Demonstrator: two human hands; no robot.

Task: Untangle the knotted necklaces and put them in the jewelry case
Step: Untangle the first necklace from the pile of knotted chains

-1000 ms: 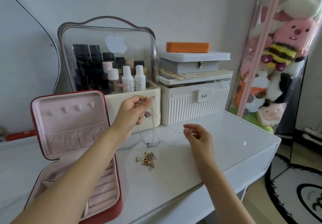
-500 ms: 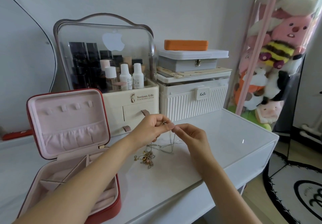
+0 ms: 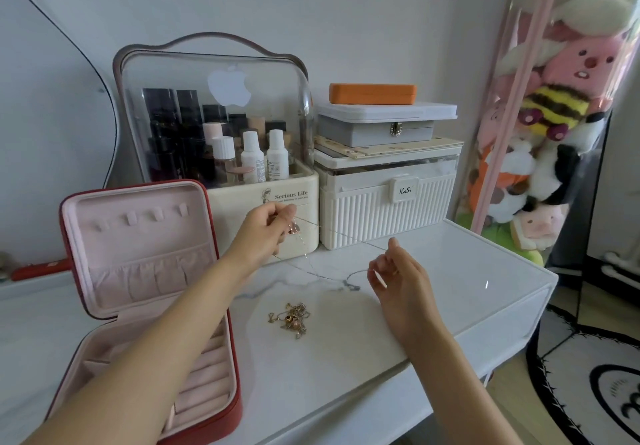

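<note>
White marble-patterned counter [image 3: 346, 358] fills the middle of the frame, set against a pale wall. A thin silver chain necklace [image 3: 341, 235] is stretched taut across the centre, above the counter, between two hands. Its one end is pinched by the curled fingers of the left hand [image 3: 268, 224], just left of centre, where a small rose-gold pendant [image 3: 294, 229] hangs at the fingertips. Its other end is pinched between thumb and forefinger of the right hand [image 3: 398, 271], right of centre, and a slack loop of chain sags below toward the counter. A knotted heap of gold necklaces [image 3: 290, 318] lies on the counter, lower centre, apart from both hands. An open red jewelry case with pink lining [image 3: 138, 271] stands at the lower left, its lid upright. A clear-domed cosmetics organiser [image 3: 214, 115] is seen behind the hands, a white ribbed storage box [image 3: 384, 202] beside it, and plush toys [image 3: 554, 115] at the upper right.
</note>
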